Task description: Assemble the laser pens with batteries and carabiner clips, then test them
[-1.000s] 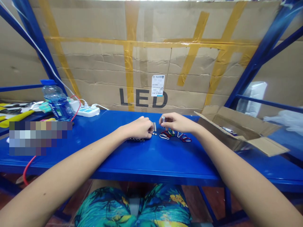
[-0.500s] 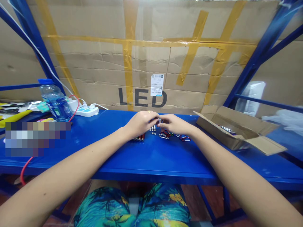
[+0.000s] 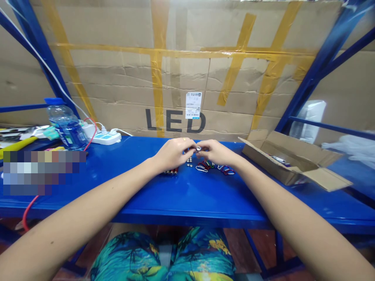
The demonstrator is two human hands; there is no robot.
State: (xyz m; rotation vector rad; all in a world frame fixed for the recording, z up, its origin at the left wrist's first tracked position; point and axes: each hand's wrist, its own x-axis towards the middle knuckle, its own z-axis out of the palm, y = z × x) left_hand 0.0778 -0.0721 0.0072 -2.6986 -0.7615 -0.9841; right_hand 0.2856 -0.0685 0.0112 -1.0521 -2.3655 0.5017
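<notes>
Both hands meet above the middle of the blue table. My right hand pinches a small silver cylinder, its round end facing up. My left hand, a ring on one finger, has its fingertips pinched against that same cylinder. Under the hands lie small silver button-like pieces. Several coloured carabiner clips lie below my right hand. A row of small dark and red tubes lies below my left hand.
An open cardboard box with metal parts sits at the right. At the left stand a water bottle, a white power strip and a red cable. A taped cardboard sheet marked LED forms the back wall, between blue rack posts.
My left hand lifted off the table by the tubes and came up to the cylinder in my right hand. Both hands now pinch together a little higher.
</notes>
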